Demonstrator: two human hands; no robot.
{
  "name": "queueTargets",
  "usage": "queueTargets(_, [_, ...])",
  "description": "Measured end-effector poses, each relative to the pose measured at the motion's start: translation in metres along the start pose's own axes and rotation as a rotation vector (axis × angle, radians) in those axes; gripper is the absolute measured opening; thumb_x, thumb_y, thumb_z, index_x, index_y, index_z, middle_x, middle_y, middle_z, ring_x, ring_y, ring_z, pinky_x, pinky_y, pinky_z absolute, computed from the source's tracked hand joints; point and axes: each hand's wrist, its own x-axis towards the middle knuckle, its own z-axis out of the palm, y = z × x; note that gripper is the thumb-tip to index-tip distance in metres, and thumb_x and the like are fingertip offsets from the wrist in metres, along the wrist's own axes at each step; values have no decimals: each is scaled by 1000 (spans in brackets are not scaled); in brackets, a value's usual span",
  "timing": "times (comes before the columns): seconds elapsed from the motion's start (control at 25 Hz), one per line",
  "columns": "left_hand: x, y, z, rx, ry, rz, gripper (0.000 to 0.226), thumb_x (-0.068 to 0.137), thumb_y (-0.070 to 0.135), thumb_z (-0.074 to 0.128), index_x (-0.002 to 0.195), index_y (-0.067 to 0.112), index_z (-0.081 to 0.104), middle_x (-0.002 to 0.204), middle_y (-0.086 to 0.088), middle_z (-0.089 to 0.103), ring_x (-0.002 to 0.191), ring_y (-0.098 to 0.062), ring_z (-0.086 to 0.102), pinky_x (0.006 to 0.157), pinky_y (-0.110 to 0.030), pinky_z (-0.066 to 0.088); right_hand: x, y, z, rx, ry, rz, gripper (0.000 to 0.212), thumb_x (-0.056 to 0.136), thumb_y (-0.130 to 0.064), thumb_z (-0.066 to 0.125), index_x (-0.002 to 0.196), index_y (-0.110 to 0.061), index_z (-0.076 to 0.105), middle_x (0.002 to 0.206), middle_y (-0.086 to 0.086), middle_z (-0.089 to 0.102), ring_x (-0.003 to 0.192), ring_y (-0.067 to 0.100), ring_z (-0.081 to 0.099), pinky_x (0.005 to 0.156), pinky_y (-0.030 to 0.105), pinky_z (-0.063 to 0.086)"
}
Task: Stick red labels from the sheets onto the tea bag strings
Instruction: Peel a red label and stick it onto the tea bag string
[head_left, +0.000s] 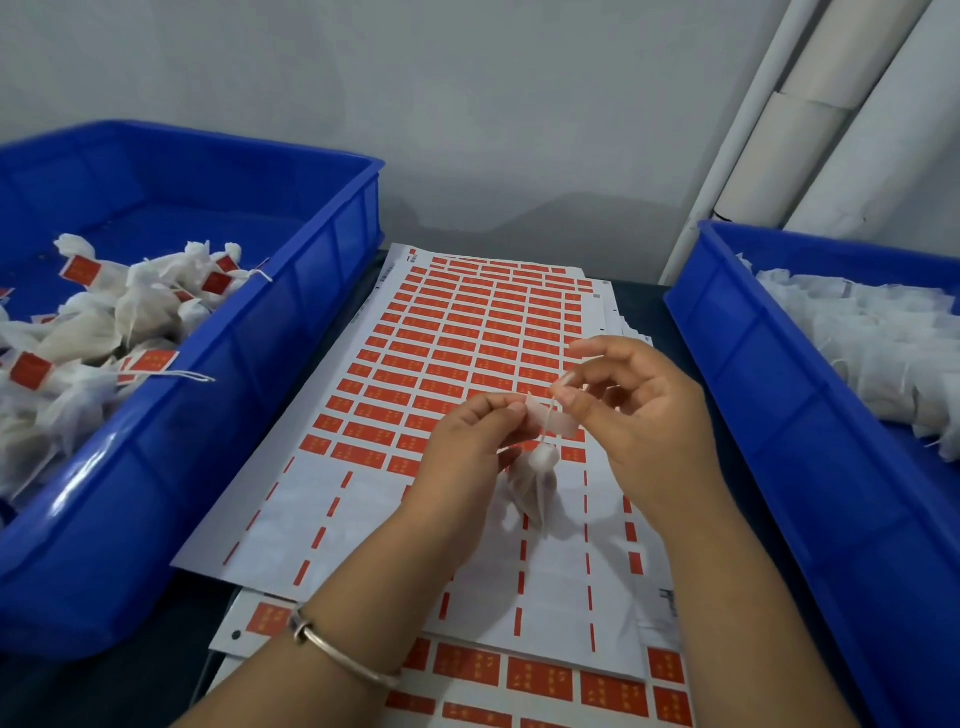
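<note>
Presently a label (553, 418) is pinched flat by the left hand (470, 441) and right hand (631, 400), sticky side exposed, so the string (546, 427) can be laid across it.

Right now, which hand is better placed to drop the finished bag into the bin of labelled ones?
Left, probably. The left hand pinches the label over the hanging bag, and the labelled bags' bin lies on its side. The right hand only pinches the string, opposite.
</note>
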Motion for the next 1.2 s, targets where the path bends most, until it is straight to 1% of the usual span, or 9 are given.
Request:
queueTargets(0.16, [0,0,0,-3,-7,-21,14,91,21,57,83,24,68,81,5,73,92,-20,67,97,-44,47,0,4,-1,9,43,25,27,82,-21,71,87,-44,57,87,-28,64,83,-6,61,66,1,45])
queueTargets(0.32, [1,0,0,-2,-38,-33,12,91,21,57,87,23,68,87,3,73,92,-20,67,98,-44,46,0,6,-1,64,68,76,25,82,-18,70,87,-39,58,84,-23,66,86,-6,63,72,5,49])
queueTargets(0.52, [0,-1,0,4,-100,-19,15,94,18,53,92,20,68,93,0,72,94,-21,67,97,-40,48,0,6,-2,76,72,83,26,84,-15,68,86,-39,57,81,-23,65,85,-5,64,69,6,50])
queueTargets(0.72, [-2,-2,-3,32,-227,43,21,94,9,48,93,15,69,101,-5,70,97,-22,66,95,-36,49,0,4,-3,57,75,73,27,84,-16,67,85,-41,56,81,-24,63,86,-9,62,65,2,46])
queueTargets(0.84, [-2,-2,-4,53,-276,82,22,90,3,53,90,15,71,100,-7,70,99,-26,65,95,-39,49,-1,3,-5,46,58,67,27,85,-16,67,86,-41,56,83,-21,63,86,-9,61,65,2,47])
queueTargets(0.96, [-4,-3,-5,98,-266,101,26,87,0,58,84,21,72,94,-3,71,96,-25,65,96,-42,49,-2,1,-5,40,45,60,27,85,-16,66,88,-41,56,87,-19,64,88,-5,62,71,6,50])
queueTargets(1.04, [-5,-2,-4,129,-254,105,23,86,0,59,84,19,72,91,-4,70,96,-28,64,95,-42,48,-2,0,-5,50,32,62,27,85,-17,66,89,-41,56,89,-18,65,88,-2,64,73,10,53])
queueTargets(1.12, [-7,3,-2,105,-247,77,20,89,-1,54,86,11,70,95,-9,69,98,-30,63,96,-41,48,-2,-1,-5,51,20,68,26,85,-18,66,90,-41,56,92,-17,65,90,3,66,75,14,55])
queueTargets(1.2, [-7,8,0,47,-242,-20,23,90,-4,47,83,6,67,103,-13,66,105,-32,61,100,-41,45,-2,-1,-5,57,27,73,25,85,-19,67,89,-41,57,92,-18,66,89,3,66,75,16,55])
